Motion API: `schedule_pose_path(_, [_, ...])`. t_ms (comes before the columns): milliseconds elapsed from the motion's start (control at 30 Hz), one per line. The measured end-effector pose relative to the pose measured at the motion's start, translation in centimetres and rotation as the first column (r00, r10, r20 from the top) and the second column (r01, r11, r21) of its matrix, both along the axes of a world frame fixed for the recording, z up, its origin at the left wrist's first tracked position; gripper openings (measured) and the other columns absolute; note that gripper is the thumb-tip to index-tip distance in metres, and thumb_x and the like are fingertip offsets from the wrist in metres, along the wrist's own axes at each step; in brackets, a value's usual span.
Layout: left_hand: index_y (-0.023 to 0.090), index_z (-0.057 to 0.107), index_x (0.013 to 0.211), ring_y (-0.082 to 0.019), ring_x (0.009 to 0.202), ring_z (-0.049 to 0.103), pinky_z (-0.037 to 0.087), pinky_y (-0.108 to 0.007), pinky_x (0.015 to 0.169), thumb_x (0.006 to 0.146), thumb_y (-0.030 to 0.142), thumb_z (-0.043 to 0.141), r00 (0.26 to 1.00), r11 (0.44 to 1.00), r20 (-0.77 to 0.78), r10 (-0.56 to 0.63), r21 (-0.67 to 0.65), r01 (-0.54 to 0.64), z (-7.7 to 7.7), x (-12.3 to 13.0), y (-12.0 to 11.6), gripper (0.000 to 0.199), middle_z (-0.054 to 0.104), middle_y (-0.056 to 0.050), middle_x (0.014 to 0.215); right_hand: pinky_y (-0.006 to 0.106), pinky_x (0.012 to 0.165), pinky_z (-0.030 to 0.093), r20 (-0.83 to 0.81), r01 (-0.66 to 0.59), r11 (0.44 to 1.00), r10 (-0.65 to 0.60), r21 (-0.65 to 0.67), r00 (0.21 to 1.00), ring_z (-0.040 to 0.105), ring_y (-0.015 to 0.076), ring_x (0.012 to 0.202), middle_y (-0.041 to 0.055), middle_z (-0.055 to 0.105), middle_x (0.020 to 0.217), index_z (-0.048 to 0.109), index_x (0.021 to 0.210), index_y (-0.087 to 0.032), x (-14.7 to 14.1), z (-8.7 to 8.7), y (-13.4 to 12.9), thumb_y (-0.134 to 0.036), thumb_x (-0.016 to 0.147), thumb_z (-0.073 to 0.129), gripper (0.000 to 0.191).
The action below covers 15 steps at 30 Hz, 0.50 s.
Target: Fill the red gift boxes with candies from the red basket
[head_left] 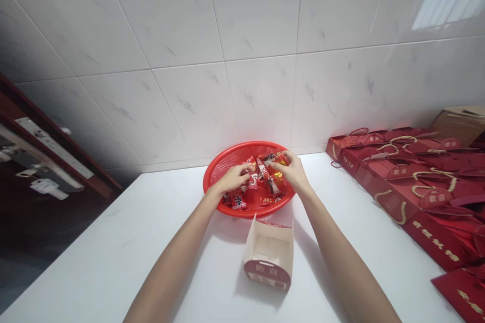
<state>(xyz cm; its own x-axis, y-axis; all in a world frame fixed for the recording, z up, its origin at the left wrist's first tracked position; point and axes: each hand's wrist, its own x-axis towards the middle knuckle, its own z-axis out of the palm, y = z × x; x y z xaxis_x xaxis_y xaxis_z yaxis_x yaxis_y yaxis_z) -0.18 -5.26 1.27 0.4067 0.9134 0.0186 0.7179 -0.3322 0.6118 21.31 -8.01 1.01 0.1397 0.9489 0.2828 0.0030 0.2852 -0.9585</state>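
A round red plastic basket [212, 174] stands by the wall and holds several small wrapped candies [273, 184] in red, pink and gold. My left hand [234, 178] reaches over its left side, fingers curled onto a pink-wrapped candy [252, 181]. Over the right side, my right hand [294, 170] has its thumb and fingers closed around a red-and-gold wrapped candy [280, 163]. Both sets of fingertips are partly hidden among the wrappers. Between my forearms, in front of the basket, sits an open paper box [268, 270], cream inside with a dark red front flap; no candy shows inside.
Rows of dark red gift boxes [396, 207] with rope handles fill the right side of the white table [125, 247]. A brown cardboard box [460, 123] stands behind them. The tiled wall [261, 96] borders the back. At the left is a door edge with a lock [53, 146] and hanging keys.
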Motion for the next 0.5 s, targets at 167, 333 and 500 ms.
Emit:
schedule_pose_path(167, [0.017,0.071,0.105,-0.023,0.09,0.07,0.053,-0.031,0.083,0.082,0.027,0.048,0.998,0.999,-0.051,-0.03,-0.036,0.028,0.15,0.04,-0.47,0.034,0.076,-0.005,0.101,0.034,0.076,0.054,-0.315,-0.106,0.993,0.084,-0.054,0.946,0.068,0.0218,0.079,0.003,0.075,0.082,0.071,0.081,-0.018,-0.31,1.2,-0.72,-0.034,0.055,0.084,0.033])
schedule_pose_path(333, [0.016,0.071,0.107,-0.023,0.086,0.07,0.053,-0.03,0.081,0.081,0.025,0.051,0.995,0.999,-0.097,-0.023,-0.044,0.018,0.28,0.21,-0.49,0.034,0.076,-0.005,0.096,0.033,0.069,0.054,-0.465,-0.137,0.982,0.062,-0.128,0.883,0.069,0.0205,0.075,0.003,0.074,0.08,0.07,0.081,-0.019,-0.85,1.07,-0.54,-0.039,0.058,0.082,0.033])
schedule_pose_path(500, [0.016,0.072,0.107,-0.025,0.089,0.071,0.054,-0.031,0.081,0.077,0.017,0.052,0.987,0.998,-0.148,0.065,-0.005,-0.066,0.06,0.22,0.06,0.036,0.077,-0.007,0.098,0.031,0.063,0.054,-0.506,-0.087,0.987,0.008,-0.133,0.862,0.067,0.0207,0.071,0.0014,0.071,0.073,0.064,0.075,-0.021,-0.95,0.33,0.04,-0.034,0.059,0.073,0.022])
